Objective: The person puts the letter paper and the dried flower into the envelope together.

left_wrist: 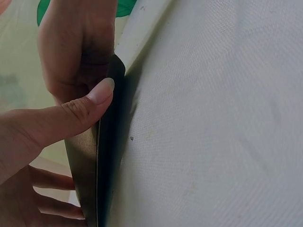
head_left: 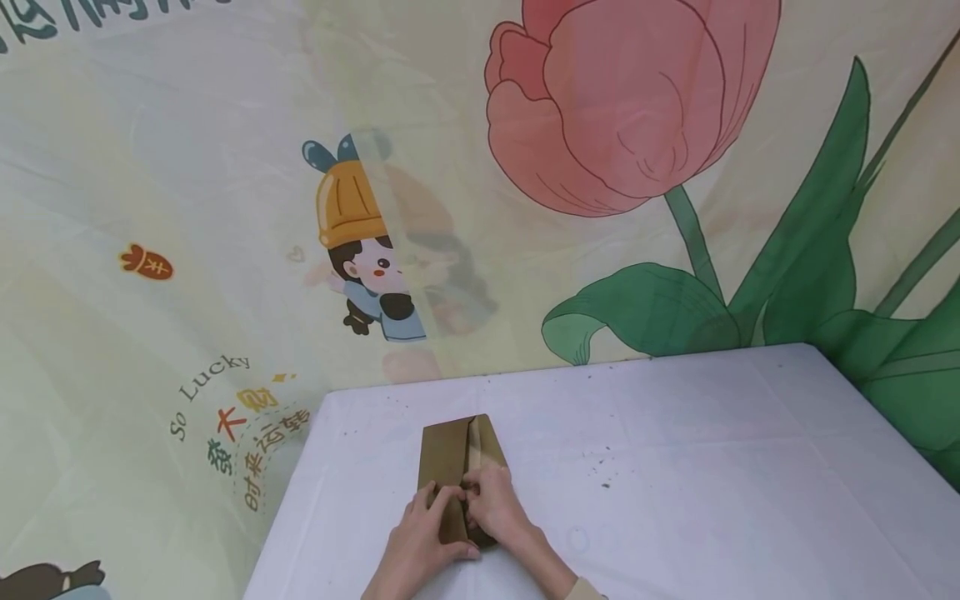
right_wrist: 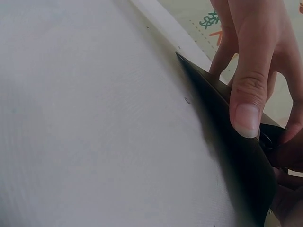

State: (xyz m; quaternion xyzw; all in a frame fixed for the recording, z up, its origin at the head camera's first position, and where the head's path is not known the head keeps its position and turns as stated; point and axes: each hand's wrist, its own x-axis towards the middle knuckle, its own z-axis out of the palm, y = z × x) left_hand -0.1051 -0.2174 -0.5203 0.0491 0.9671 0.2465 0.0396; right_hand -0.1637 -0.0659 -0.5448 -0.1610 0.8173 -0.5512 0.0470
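Note:
A brown paper envelope (head_left: 444, 450) lies on the white-covered table, its long flap (head_left: 489, 443) folded out along the right side. My left hand (head_left: 420, 533) holds the near part of it, fingers over the top face and thumb by the near edge. In the left wrist view the left thumb (left_wrist: 75, 113) presses on the envelope's edge (left_wrist: 85, 156). My right hand (head_left: 495, 504) has its fingers curled at the seam between body and flap; its fingertips are partly hidden. In the right wrist view the left thumb (right_wrist: 248, 104) lies against the envelope's dark side (right_wrist: 232, 146).
The white table (head_left: 675, 467) extends to the right, with small dark specks (head_left: 604, 467) on it. A printed cloth backdrop (head_left: 225, 167) with a large pink tulip hangs behind the table's far and left edges.

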